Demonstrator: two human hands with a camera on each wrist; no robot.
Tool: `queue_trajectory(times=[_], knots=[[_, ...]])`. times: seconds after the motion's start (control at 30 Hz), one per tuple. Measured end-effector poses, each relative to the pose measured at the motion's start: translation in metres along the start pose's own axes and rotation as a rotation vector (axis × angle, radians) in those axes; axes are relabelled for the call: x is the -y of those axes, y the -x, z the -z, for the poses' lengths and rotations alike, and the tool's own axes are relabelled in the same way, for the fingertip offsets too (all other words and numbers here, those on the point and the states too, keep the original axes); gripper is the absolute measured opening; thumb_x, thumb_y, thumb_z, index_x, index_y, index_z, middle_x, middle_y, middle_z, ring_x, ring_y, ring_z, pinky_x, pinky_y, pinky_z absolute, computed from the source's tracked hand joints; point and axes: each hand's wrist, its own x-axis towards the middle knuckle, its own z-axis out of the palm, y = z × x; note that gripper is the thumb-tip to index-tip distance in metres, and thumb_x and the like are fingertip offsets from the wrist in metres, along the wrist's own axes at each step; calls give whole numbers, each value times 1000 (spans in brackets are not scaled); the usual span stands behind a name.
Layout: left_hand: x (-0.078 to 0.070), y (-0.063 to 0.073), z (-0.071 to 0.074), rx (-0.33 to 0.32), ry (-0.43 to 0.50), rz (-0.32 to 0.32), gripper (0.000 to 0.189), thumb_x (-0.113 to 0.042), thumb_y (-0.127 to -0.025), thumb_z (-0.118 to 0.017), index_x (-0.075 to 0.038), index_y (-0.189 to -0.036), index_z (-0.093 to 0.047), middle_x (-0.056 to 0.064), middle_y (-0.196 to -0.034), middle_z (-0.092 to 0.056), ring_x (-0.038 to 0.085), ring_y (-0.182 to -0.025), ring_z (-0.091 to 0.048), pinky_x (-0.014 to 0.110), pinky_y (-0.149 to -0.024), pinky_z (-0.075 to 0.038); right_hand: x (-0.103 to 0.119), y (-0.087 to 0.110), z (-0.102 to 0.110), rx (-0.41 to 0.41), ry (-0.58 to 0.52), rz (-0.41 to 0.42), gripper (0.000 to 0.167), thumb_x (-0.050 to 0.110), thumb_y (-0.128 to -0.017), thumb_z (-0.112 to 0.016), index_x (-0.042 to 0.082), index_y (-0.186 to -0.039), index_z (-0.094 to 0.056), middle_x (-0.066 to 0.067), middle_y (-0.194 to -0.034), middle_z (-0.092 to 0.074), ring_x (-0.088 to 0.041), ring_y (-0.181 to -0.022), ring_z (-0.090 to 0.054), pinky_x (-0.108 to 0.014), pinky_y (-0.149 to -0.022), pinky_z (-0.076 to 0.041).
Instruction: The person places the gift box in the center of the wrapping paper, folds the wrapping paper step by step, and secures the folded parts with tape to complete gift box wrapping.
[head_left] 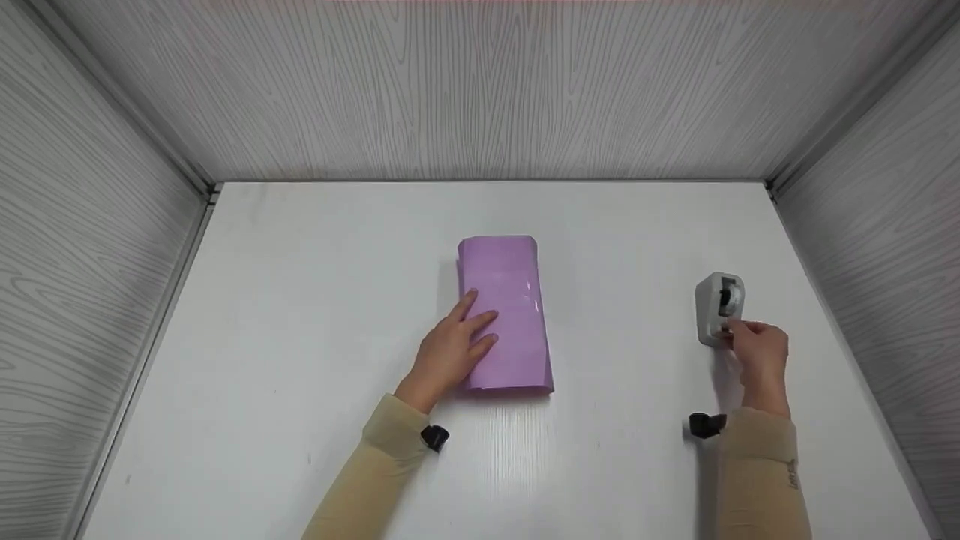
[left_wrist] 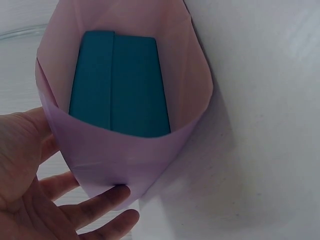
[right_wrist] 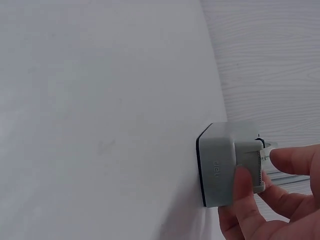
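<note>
A purple sheet of wrapping paper (head_left: 506, 315) is folded into a flattened sleeve near the middle of the white table. Inside its open end, the left wrist view shows a teal box (left_wrist: 135, 85). My left hand (head_left: 446, 352) rests on the paper's left side with fingers spread. On the right stands a grey tape dispenser (head_left: 709, 311) holding a roll of clear tape (head_left: 735, 296). My right hand (head_left: 761, 352) is at its cutter end, thumb and fingertip pinching about the tape's end (right_wrist: 268, 150); one finger touches the dispenser's front.
The white table (head_left: 300, 300) is enclosed by grey wood-grain panels (head_left: 480, 97) at the back and both sides. The dispenser stands fairly close to the table's right edge. A black wrist camera (head_left: 705, 425) sits at the right cuff, another (head_left: 435, 437) at the left.
</note>
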Motion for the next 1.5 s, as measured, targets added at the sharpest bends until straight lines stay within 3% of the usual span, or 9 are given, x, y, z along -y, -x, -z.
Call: queue_trajectory(times=[0.1,0.23,0.33,0.43,0.77,1.0,1.2,1.37,1.5], knots=[[1,0,-1,-1,-2,1,42,-34,-96,-63,-18,-135,-62,11,-157,-31,38,-130,-47,50,-100,-44,1,-2,-3,-10,-23,-14,60,35,-99,-48,-4,-144,-42,-15,-125,-56,-19,-109,-55,-43,-102,-38],[1,0,0,5,1,10,42,-35,-96,-62,-18,-135,-62,10,-157,-31,39,-130,-47,51,-100,-44,3,-3,-6,1,-67,-15,56,30,-99,-48,-4,-143,-42,-12,-124,-55,-6,-87,-60,-34,-94,-42],[0,1,0,11,5,16,42,-35,-97,-62,-18,-136,-61,10,-158,-30,39,-130,-46,51,-100,-43,4,-3,-7,17,-95,-20,54,27,-100,-47,-4,-143,-41,-11,-121,-54,-3,-80,-60,-30,-88,-45],[-1,1,1,14,3,18,43,-35,-97,-61,-18,-136,-61,11,-158,-30,39,-131,-46,51,-101,-43,6,-3,-9,13,-110,-36,53,26,-100,-47,-5,-143,-41,-10,-120,-54,-4,-80,-60,-28,-84,-47],[-1,-1,0,6,-4,5,42,-34,-97,-62,-18,-136,-61,11,-157,-30,40,-128,-48,52,-98,-45,9,-1,-10,-3,-141,-76,51,26,-99,-47,-4,-140,-42,-10,-121,-50,-11,-91,-56,-33,-91,-45],[0,0,0,9,-4,-5,43,-34,-97,-62,-17,-136,-61,12,-157,-30,41,-127,-49,52,-98,-45,10,1,-9,0,-108,-76,57,27,-98,-51,-4,-145,-40,-11,-127,-49,-12,-95,-54,-32,-91,-45],[0,2,2,2,11,0,42,-33,-97,-62,-15,-135,-61,13,-157,-30,41,-128,-48,52,-99,-44,12,0,-11,7,-154,-97,58,26,-97,-54,-2,-146,-39,-11,-130,-48,-13,-98,-54,-36,-98,-43],[-1,1,2,8,12,5,43,-33,-97,-62,-16,-136,-61,12,-158,-29,41,-129,-47,52,-99,-44,11,-1,-8,6,-142,-93,59,25,-97,-54,-5,-146,-38,-12,-129,-49,-13,-97,-54,-30,-92,-45],[-1,0,0,9,12,5,42,-34,-97,-61,-17,-136,-61,11,-158,-29,40,-129,-47,52,-99,-44,11,-1,-6,9,-130,-101,61,27,-97,-55,-5,-146,-38,-14,-131,-49,-15,-99,-54,-38,-96,-43]])
